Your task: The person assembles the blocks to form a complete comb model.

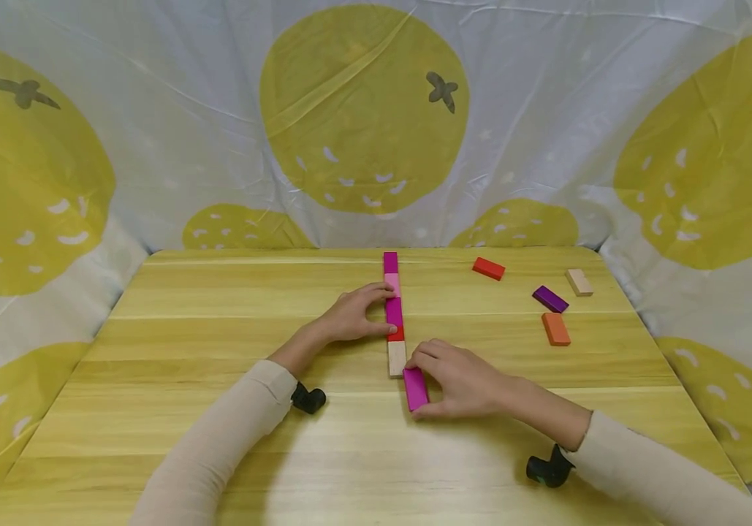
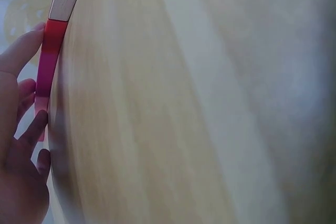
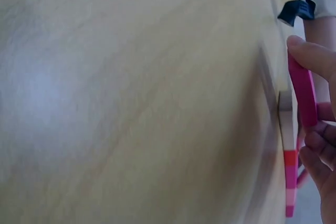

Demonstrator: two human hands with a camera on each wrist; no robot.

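Note:
A straight row of small blocks runs toward me in the head view: magenta (image 1: 390,262), pink (image 1: 392,280), magenta (image 1: 394,312), red (image 1: 397,335) and plain wood (image 1: 397,359) at the near end. My left hand (image 1: 354,313) rests along the row's left side, thumb touching the red block and fingers near the pink one. Between the thumb and fingers of my right hand (image 1: 468,380) is another magenta block (image 1: 416,389), pinched by its two ends. It is tilted slightly, close by the wood block's near corner; the right wrist view shows it raised above the table.
Loose blocks lie at the right: a red block (image 1: 489,269), a purple block (image 1: 550,299), an orange block (image 1: 556,329) and a plain wood block (image 1: 579,282). A curtain (image 1: 520,131) with yellow fruit shapes hangs behind the wooden table (image 1: 218,292).

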